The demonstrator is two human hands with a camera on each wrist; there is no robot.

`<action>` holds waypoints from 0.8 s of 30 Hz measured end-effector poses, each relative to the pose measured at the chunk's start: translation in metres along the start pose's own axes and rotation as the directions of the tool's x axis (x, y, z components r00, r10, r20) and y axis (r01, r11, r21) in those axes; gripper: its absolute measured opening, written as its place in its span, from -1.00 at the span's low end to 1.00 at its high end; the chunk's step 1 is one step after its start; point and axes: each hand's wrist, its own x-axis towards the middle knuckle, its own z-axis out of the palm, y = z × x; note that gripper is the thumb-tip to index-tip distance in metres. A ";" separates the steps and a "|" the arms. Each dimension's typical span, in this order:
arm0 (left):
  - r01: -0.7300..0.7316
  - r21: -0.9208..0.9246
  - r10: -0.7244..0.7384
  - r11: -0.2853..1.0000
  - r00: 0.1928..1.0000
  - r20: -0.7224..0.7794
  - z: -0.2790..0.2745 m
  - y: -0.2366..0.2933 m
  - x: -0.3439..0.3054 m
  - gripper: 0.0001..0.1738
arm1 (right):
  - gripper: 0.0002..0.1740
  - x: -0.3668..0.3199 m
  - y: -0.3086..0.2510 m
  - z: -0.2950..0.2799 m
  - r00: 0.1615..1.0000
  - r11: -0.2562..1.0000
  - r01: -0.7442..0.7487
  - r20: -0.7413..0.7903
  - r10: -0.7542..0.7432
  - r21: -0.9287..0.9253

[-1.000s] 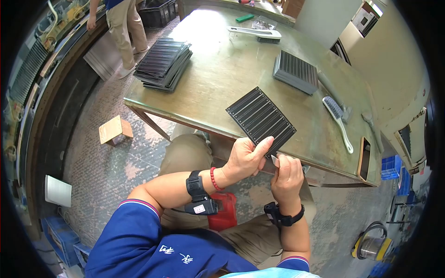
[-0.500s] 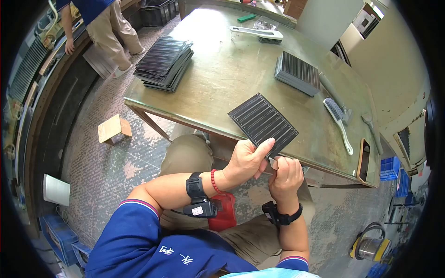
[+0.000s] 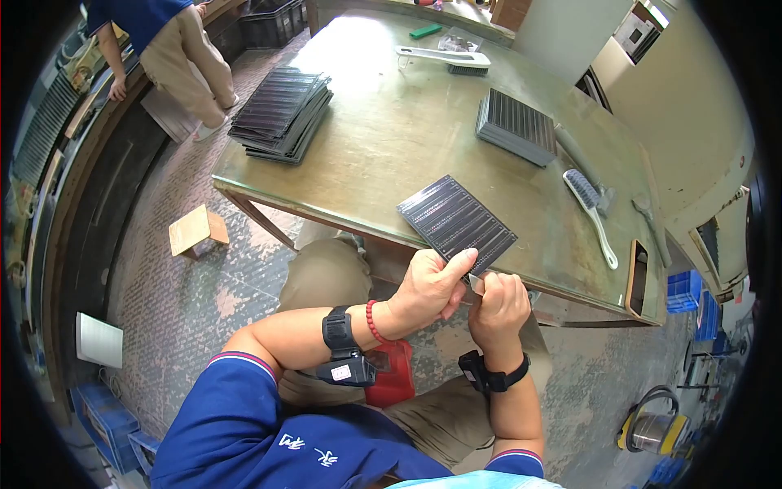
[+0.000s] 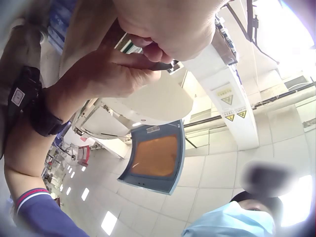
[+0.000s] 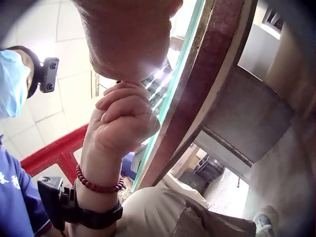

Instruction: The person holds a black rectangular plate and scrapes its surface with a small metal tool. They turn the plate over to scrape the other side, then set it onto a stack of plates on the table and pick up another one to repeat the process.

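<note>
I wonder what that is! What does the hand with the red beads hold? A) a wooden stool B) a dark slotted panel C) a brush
B: the left hand pinches the near corner of the dark slotted panel at the table edge.

Both forearms bend inward, the left hand point(image 3: 428, 285) pinching with thumb outstretched, just beside the curled right hand point(image 3: 498, 303).

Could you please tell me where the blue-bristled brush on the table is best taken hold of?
Probably by the white handle of the brush: it is slim, bare and points toward the table's near edge, bristle head at the far end. Come from above on the near side, where the right hand is closest.
</note>
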 end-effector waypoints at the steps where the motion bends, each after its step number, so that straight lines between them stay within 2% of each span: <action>1: 0.013 -0.005 -0.013 1.000 1.000 -0.012 0.000 0.000 0.000 -0.65 | -0.77 0.001 0.000 0.000 1.000 1.000 -0.008 0.004 0.008 0.007; 4: 0.008 0.025 -0.008 1.000 1.000 -0.017 -0.002 -0.001 0.001 -0.63 | -0.81 0.000 0.003 0.005 1.000 0.999 0.013 -0.027 -0.015 -0.053; 14: -0.100 0.130 0.103 0.986 0.994 -0.019 -0.005 -0.005 0.004 -0.58 | -0.79 0.003 0.004 0.005 1.000 0.997 -0.009 -0.007 0.009 -0.075; 16: -0.117 0.190 0.124 0.975 0.992 -0.024 -0.004 -0.007 0.002 -0.60 | -0.82 0.001 0.013 0.005 0.995 0.987 -0.091 0.040 0.097 -0.131; 17: -0.119 0.190 0.126 0.974 0.992 -0.022 -0.001 -0.007 0.000 -0.60 | -0.83 0.003 0.022 0.004 0.981 0.964 -0.188 0.009 0.193 -0.190; 19: -0.128 0.187 0.127 0.974 0.992 0.017 0.005 -0.006 -0.006 -0.62 | -0.83 0.005 0.032 -0.003 0.981 0.969 -0.194 -0.049 0.189 -0.153; 24: -0.179 0.187 0.185 0.966 0.983 -0.013 -0.003 -0.007 0.004 -0.62 | -0.81 0.007 0.011 -0.008 0.992 0.993 -0.108 -0.076 0.104 -0.042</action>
